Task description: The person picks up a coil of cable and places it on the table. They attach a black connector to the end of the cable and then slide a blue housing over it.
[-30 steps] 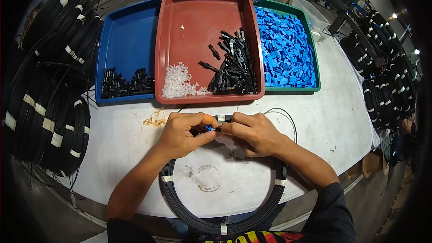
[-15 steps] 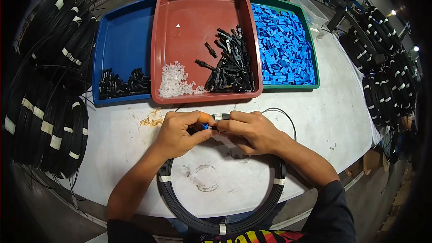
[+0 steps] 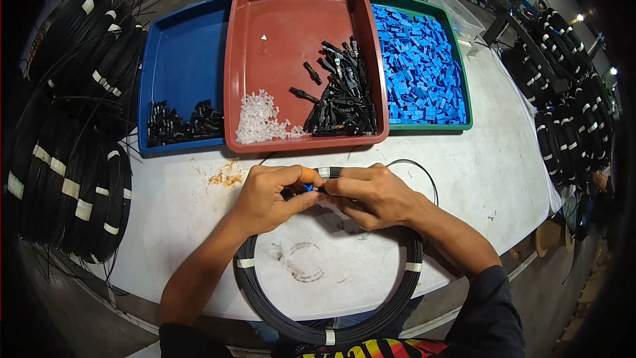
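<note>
A small blue plastic connector piece shows between the fingertips of my left hand, which pinches it between thumb and forefinger. An orange band wraps that forefinger. My right hand is closed beside it, its fingertips meeting those of the left; a dark bit shows where they meet, but what the right fingers pinch is mostly hidden. Under both hands lies a large coil of black cable, bound with white tape and reaching over the table's near edge. One loose cable strand loops out past my right hand.
Behind my hands stand a blue tray with black parts, a red tray with white clips and black connectors, and a green tray full of blue pieces. Cable coils hang at both sides.
Both hands stay together over the coil, with only slight finger movement around the blue piece. Less of the piece's white-tipped side shows now. The whole view has shifted very slightly.
</note>
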### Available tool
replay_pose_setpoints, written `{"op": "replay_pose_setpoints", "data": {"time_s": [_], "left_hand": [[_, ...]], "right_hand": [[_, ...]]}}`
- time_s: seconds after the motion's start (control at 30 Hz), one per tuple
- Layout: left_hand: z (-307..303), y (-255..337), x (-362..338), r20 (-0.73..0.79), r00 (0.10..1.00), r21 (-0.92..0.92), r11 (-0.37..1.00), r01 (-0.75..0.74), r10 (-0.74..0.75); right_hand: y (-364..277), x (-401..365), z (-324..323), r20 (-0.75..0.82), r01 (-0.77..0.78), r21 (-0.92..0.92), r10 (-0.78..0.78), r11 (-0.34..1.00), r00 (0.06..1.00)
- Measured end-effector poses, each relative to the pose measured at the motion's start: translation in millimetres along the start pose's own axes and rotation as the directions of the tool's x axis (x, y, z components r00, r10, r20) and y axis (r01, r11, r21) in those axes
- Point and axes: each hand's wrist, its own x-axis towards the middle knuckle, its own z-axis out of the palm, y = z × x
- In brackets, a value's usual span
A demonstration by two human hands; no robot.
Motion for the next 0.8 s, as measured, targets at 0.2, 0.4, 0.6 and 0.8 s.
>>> {"op": "replay_pose_setpoints", "data": {"time_s": [0.2, 0.4, 0.6, 0.8], "left_hand": [[0.2, -2.4, -0.9, -0.001, 0.998, -0.083, 0.994, 0.07, -0.07], [3.2, -4.3, -1.8, -0.012, 0.996, -0.114, 0.99, 0.086, -0.088], [1.4, -12.3, -3.2, 0.0, 0.957, -0.515, 0.82, 0.249, -0.291], [-4.4, -13.2, -2.5, -0.016, 0.978, -0.509, 0.843, 0.172, -0.209]], "right_hand": [[-3.2, -0.1, 0.7, -0.096, 0.022, 0.007, -0.022, 1.0, 0.995], [0.0, -2.5, -0.3, -0.013, 0.029, -0.087, -0.03, 0.996, 0.999], [1.2, -1.1, -0.2, -0.176, 0.003, -0.137, -0.027, 0.991, 0.984], [9.3, -3.2, 7.8, -0.414, -0.053, -0.105, 0.005, 0.993, 0.91]]}}
